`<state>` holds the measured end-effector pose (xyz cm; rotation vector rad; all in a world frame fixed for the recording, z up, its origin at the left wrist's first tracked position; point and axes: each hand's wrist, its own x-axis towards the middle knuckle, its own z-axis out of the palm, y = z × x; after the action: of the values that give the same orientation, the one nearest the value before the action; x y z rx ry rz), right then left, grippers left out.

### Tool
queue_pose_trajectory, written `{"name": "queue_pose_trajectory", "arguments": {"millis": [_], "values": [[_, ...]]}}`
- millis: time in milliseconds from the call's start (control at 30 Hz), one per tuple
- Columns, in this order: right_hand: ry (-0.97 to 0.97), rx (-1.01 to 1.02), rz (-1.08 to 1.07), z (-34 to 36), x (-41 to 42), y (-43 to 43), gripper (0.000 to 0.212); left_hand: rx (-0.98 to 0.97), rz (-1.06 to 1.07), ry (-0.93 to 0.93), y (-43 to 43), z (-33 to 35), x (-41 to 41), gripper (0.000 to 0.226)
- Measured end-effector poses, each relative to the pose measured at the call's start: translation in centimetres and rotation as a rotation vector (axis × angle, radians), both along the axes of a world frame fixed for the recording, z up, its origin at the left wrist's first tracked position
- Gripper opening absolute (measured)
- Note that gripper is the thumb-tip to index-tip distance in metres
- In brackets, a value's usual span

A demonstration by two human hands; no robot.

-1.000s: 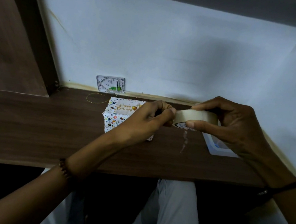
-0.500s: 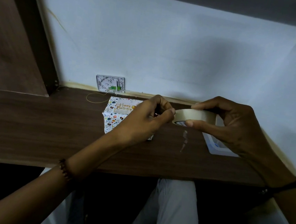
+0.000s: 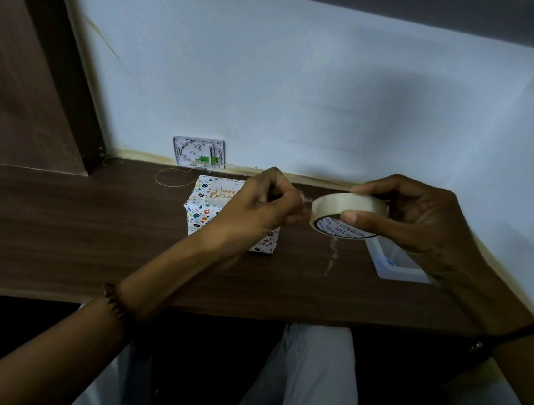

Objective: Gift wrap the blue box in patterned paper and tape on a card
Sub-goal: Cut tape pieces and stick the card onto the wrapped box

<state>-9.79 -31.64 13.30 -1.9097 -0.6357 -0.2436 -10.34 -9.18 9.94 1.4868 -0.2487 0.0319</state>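
The wrapped box (image 3: 199,217) stands on the dark wooden desk (image 3: 60,231), covered in white paper printed with small coloured shapes. A card (image 3: 222,193) with gold "Happy Birthday" lettering lies on the top face of the box. The left hand (image 3: 258,211) is raised in front of the box and hides its right half. Its fingers are curled, and the thumb and forefinger pinch the tape end (image 3: 306,203), a short clear strip that runs to the tape roll (image 3: 350,207). The roll is held in the air just right of the box, tilted so that the printed inner core faces the viewer. The right hand (image 3: 420,223) grips the roll with the thumb pressed on the near rim and the fingers curled over the far rim. A white tray (image 3: 396,268) lies on the desk to the right of the box, partly behind the right hand. A thin yellow loop (image 3: 173,181) lies on the desk behind and to the left of the box. A white wall plate (image 3: 198,151) is mounted on the wall directly behind the box. A beaded bracelet (image 3: 116,302) circles the left wrist and a dark band (image 3: 507,333) the right wrist.
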Motion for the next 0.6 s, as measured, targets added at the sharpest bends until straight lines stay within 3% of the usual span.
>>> {"name": "queue_pose_trajectory", "arguments": {"millis": [267,600], "values": [[0.272,0.084,0.053,-0.2,0.4,-0.8,0.039,-0.102,-0.048,0.055,-0.4,0.2,-0.3,0.019],[0.356,-0.263,0.033,0.9,-0.2,-0.7,0.028,-0.035,-0.104,0.055,-1.3,-0.3,-0.2,0.013]]}}
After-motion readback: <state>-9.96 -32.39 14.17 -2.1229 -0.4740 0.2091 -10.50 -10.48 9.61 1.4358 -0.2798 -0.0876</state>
